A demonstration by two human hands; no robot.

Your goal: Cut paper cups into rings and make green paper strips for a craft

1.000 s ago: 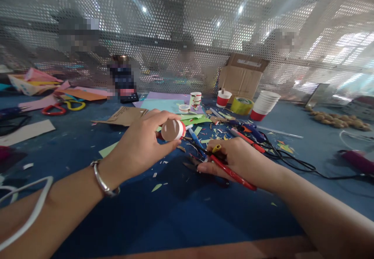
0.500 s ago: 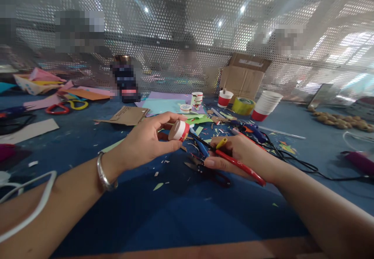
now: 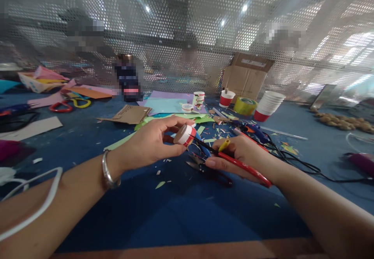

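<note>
Position of cup and tool

The left hand grasps the short white-and-red cup between thumb and fingers. The cup is tilted above the table, its brown end turned up and to the left. The right hand grips the tool, which has a red handle, a yellow part and a thin black tip. The tip points left and overlaps the red band of the cup; whether it makes contact cannot be told.

Black scissors lie on the table, below the right hand in view. A blue pen lies between the cup and the right hand, partly hidden. Paper scraps are scattered around both hands.

Behind the hands, blue paper lies beside cardboard. Farther right, a roll of yellow tape sits between a red cup and a stack of cups. A box stands behind the tape.
</note>
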